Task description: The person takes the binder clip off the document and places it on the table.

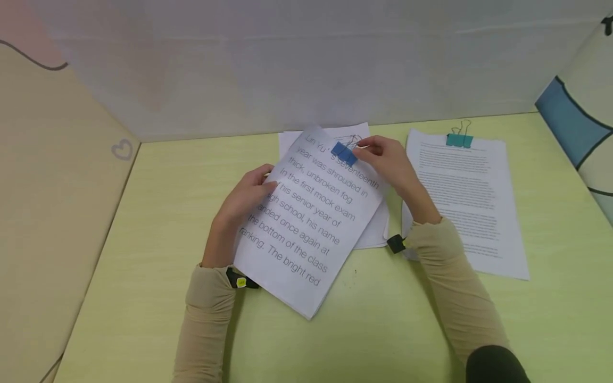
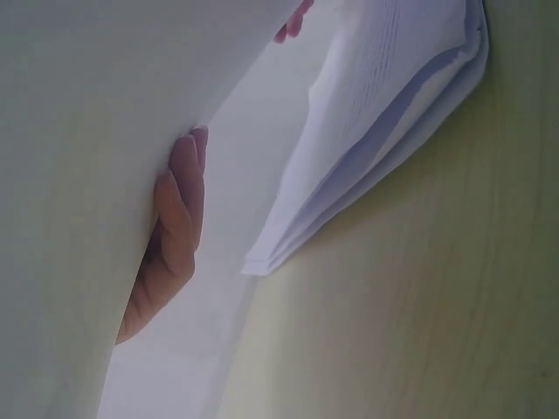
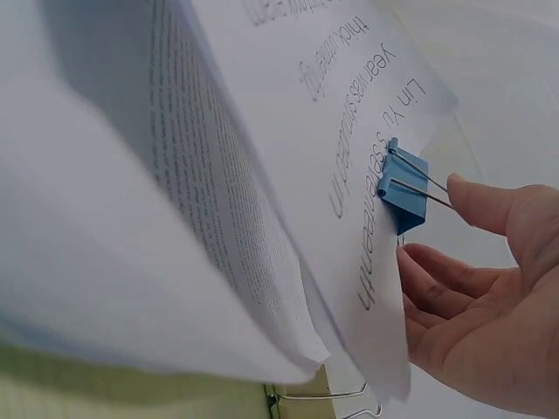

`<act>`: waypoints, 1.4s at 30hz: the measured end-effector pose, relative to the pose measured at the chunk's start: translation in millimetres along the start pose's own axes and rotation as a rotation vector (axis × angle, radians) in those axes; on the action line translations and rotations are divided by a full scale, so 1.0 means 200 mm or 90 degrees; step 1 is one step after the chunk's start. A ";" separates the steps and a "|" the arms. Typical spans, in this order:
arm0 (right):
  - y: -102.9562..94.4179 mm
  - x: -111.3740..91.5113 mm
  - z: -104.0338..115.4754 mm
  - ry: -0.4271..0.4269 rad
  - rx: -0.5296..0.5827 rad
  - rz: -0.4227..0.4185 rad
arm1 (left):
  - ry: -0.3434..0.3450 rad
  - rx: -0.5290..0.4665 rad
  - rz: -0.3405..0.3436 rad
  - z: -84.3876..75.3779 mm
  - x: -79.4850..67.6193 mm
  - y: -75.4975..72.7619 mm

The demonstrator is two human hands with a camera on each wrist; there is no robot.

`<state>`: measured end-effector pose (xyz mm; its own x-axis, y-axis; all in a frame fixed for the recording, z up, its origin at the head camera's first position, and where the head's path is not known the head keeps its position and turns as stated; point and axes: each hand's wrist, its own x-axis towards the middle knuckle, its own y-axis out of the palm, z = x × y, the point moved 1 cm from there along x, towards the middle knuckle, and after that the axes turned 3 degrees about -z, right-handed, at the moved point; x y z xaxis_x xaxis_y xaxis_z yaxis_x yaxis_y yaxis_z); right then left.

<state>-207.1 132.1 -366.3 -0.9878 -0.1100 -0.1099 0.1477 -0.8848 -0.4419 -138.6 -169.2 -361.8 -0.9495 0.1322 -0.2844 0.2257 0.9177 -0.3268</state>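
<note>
My left hand grips a tilted stack of large-print paper by its left edge, thumb on the printed face. In the left wrist view its fingers show past the edge of the sheets. At the top edge of the stack sits a blue binder clip, its wire handles pointing up and away from the page. My right hand pinches these handles: in the right wrist view the thumb presses the near wire of the clip, with the fingers behind the far one.
Beneath the held stack lies more white paper on the yellow-green table. To the right, a small-print stack carries a teal binder clip at its top. A pale wall closes off the back.
</note>
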 end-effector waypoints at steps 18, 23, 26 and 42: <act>-0.04 0.00 -0.01 0.029 0.138 0.072 | 0.042 0.043 0.025 -0.04 -0.02 0.01; -0.04 -0.01 -0.01 0.031 0.185 0.078 | 0.043 0.030 0.036 -0.03 -0.02 0.01; -0.04 -0.01 -0.01 0.025 0.201 0.080 | 0.043 0.018 0.042 -0.02 -0.02 0.01; -0.03 -0.01 -0.03 0.030 0.155 0.079 | 0.027 -0.002 0.065 -0.02 -0.02 0.03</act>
<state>-205.7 140.4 -368.3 -0.9586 -0.2087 -0.1937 0.2463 -0.9490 -0.1966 -134.2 -163.7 -359.1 -0.9298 0.2411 -0.2781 0.3216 0.8997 -0.2951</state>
